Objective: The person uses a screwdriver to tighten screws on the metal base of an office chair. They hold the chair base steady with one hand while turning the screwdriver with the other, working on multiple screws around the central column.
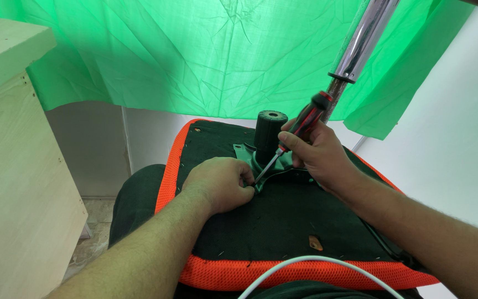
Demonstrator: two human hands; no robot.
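Note:
An upturned chair seat (283, 221), black underneath with an orange mesh edge, lies across my lap. A dark metal bracket with a black cylindrical socket (269, 130) sits on its underside. My right hand (313, 152) grips a red-and-black screwdriver (305, 124), tilted so its tip points down-left at the bracket's near corner. My left hand (219, 182) rests on the seat with its fingers pinched at the screwdriver's tip; what they pinch is hidden.
A chrome tube (360, 41) slants up at the top right behind the screwdriver. A pale wooden cabinet (17, 182) stands at left. Green cloth (222, 50) hangs behind. A white cable (311, 263) arcs over the seat's near edge.

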